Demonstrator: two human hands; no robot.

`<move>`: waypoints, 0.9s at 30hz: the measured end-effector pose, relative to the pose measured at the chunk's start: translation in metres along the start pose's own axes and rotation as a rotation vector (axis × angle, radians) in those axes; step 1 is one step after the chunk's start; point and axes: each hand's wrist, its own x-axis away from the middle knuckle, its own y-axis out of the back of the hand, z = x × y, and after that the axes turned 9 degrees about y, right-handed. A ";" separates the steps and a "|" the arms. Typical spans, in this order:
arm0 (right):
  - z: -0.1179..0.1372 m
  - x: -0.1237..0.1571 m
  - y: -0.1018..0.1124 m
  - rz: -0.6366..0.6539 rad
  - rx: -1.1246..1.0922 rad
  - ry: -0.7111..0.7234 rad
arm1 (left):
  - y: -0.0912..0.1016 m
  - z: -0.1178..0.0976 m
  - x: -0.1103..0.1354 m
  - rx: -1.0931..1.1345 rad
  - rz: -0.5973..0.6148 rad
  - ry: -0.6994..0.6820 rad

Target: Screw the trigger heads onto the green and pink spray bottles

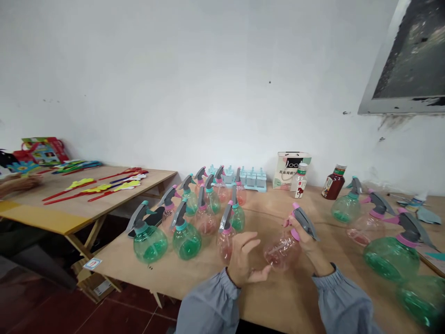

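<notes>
A clear pink spray bottle point(281, 253) with a grey and pink trigger head is tilted over the front of the table. My right hand point(299, 232) is closed around its neck, just under the trigger head. To its left, my left hand point(245, 260) is open, fingers curved and apart; its thumb tip lies beside the bottle's base, and whether they touch I cannot tell. Behind my left hand stands another pink spray bottle point(225, 243), partly hidden by it. Nearby are green spray bottles point(187, 240) with grey and teal heads.
More spray bottles point(391, 257) line the right side. Along the wall are pale blue moulds point(255, 180), a paper bag point(283, 171), a white bottle point(299, 183) and a dark red bottle point(333, 184). Another person's hands point(24, 183) rest at the left table point(111, 204).
</notes>
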 end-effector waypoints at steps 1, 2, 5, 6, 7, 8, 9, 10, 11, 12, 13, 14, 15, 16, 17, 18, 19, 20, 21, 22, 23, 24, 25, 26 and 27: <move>0.003 0.000 -0.002 0.035 -0.032 0.014 | -0.001 -0.001 0.000 0.017 0.093 0.064; 0.006 0.001 -0.004 0.073 -0.062 0.024 | -0.003 -0.002 -0.001 0.038 0.186 0.131; 0.013 0.001 -0.010 0.079 -0.121 0.004 | -0.008 -0.003 0.001 0.117 0.440 0.312; 0.014 0.001 -0.012 0.051 -0.136 -0.013 | -0.009 -0.003 0.003 0.143 0.509 0.360; 0.015 0.002 -0.014 0.030 -0.157 -0.028 | -0.010 -0.002 0.004 0.169 0.568 0.400; 0.015 0.002 -0.016 0.027 -0.187 -0.038 | -0.011 -0.001 0.005 0.194 0.616 0.435; 0.014 0.003 -0.017 0.037 -0.221 -0.042 | -0.012 0.001 0.007 0.218 0.656 0.462; 0.013 0.003 -0.019 0.051 -0.252 -0.040 | -0.012 0.002 0.008 0.241 0.688 0.483; 0.012 0.004 -0.020 0.058 -0.271 -0.038 | -0.013 0.003 0.010 0.264 0.717 0.500; 0.011 0.004 -0.021 0.058 -0.273 -0.039 | -0.013 0.003 0.011 0.286 0.742 0.516; 0.010 0.005 -0.021 0.051 -0.263 -0.043 | -0.013 0.004 0.012 0.304 0.762 0.531; 0.010 0.005 -0.021 0.036 -0.246 -0.051 | -0.013 0.004 0.012 0.316 0.778 0.544; 0.010 0.005 -0.021 0.019 -0.228 -0.056 | -0.013 0.004 0.012 0.319 0.794 0.553; 0.011 0.005 -0.021 0.010 -0.213 -0.058 | -0.013 0.003 0.012 0.310 0.813 0.558; 0.012 0.004 -0.020 0.014 -0.203 -0.053 | -0.013 0.002 0.011 0.296 0.835 0.557; 0.012 0.004 -0.020 0.026 -0.192 -0.040 | -0.013 0.001 0.011 0.280 0.859 0.554; 0.013 0.004 -0.019 0.041 -0.177 -0.024 | -0.013 0.001 0.009 0.269 0.881 0.552; 0.012 0.004 -0.018 0.054 -0.156 -0.008 | -0.013 0.000 0.008 0.265 0.899 0.551; 0.012 0.004 -0.018 0.059 -0.133 0.004 | -0.013 -0.001 0.007 0.269 0.906 0.551; 0.011 0.005 -0.017 0.050 -0.111 0.008 | -0.012 -0.002 0.007 0.280 0.903 0.553; 0.009 0.005 -0.017 0.031 -0.092 0.002 | -0.012 -0.002 0.006 0.290 0.898 0.554; 0.008 0.006 -0.017 0.006 -0.079 -0.009 | -0.012 -0.002 0.006 0.298 0.892 0.555; 0.006 0.006 -0.018 -0.014 -0.071 -0.024 | -0.011 -0.002 0.005 0.301 0.891 0.556; 0.005 0.007 -0.018 -0.016 -0.068 -0.033 | -0.011 -0.002 0.005 0.298 0.895 0.557; 0.005 0.007 -0.018 -0.005 -0.068 -0.033 | -0.011 -0.001 0.006 0.289 0.903 0.559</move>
